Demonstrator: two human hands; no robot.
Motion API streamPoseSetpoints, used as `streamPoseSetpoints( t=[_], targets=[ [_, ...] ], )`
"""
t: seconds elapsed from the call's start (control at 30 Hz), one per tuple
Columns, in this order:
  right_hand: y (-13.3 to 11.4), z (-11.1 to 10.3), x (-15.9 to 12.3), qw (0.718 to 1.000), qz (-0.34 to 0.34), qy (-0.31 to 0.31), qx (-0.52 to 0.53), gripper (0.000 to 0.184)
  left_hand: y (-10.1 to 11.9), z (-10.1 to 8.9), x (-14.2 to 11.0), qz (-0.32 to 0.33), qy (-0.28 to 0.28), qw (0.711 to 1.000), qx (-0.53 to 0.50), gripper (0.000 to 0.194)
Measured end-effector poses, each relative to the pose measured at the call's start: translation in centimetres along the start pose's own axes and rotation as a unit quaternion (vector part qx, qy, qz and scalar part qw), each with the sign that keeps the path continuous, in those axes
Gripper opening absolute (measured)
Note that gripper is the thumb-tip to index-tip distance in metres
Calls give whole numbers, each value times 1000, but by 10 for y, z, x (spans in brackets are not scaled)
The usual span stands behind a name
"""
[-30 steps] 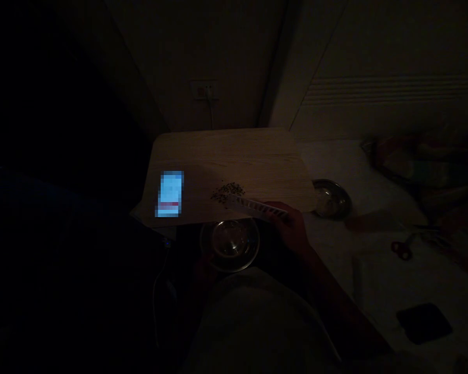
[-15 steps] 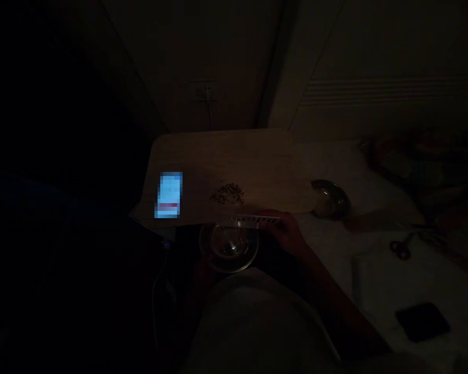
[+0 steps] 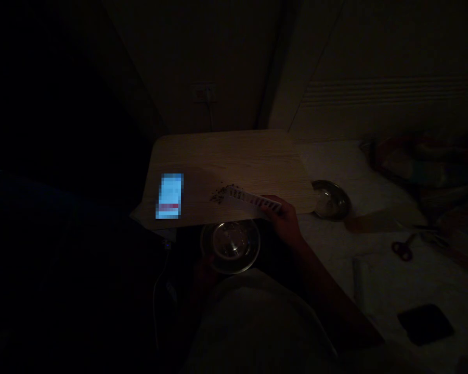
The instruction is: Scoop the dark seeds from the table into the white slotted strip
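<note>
In very dim light, my right hand [image 3: 283, 215] is closed on the right end of a narrow white strip [image 3: 253, 200] with dark marks or slots along its length. The strip's left end lies over a scatter of small dark bits [image 3: 218, 196] on the wooden tabletop [image 3: 234, 150], hiding part of them. Just below the table's near edge is a shiny round metal bowl [image 3: 234, 265]. At its lower left rim my left hand [image 3: 206, 265] grips it, mostly lost in shadow.
A lit, blurred phone [image 3: 169, 196] lies on the table's left side. Right of the table, a second metal bowl [image 3: 330, 200], red-handled scissors [image 3: 402, 249] and a dark flat square [image 3: 425, 323] rest on a white cloth. A white cable [image 3: 155, 296] hangs at left.
My right hand has lifted the strip from the table's near edge, up and over the dark bits, with its left end now farther forward. The bowl has hardly moved.
</note>
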State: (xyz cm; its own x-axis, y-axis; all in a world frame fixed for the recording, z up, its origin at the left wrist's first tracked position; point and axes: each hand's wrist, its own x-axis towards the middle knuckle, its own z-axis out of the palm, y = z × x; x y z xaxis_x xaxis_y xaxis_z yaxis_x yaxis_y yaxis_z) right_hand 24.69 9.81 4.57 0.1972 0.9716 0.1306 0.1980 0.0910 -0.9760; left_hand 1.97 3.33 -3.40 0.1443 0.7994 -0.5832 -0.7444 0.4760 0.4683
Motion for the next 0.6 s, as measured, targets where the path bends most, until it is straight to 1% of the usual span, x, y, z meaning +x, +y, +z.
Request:
streamPoseSetpoints(
  t=[0.13, 0.23, 0.33, 0.47, 0.6],
  targets=[
    [0, 2, 5, 999, -7, 47, -8, 26, 0, 1, -1, -1, -1, 1000, -1, 36],
    [-2, 3, 7, 997, -31, 69, -19, 26, 1, 2, -2, -2, -1, 1000, -2, 35],
    [-3, 4, 9, 997, -42, 57, -31, 25, 1, 2, -2, -2, -2, 1000, -4, 35],
    [-4, 5, 8, 999, -36, 14, -29, 24, 1, 2, -1, -1, 0, 1000, -9, 35],
    [-6, 5, 6, 999, -42, 12, -27, 23, 1, 1, -1, -3, 0, 1000, -12, 35]
  ],
)
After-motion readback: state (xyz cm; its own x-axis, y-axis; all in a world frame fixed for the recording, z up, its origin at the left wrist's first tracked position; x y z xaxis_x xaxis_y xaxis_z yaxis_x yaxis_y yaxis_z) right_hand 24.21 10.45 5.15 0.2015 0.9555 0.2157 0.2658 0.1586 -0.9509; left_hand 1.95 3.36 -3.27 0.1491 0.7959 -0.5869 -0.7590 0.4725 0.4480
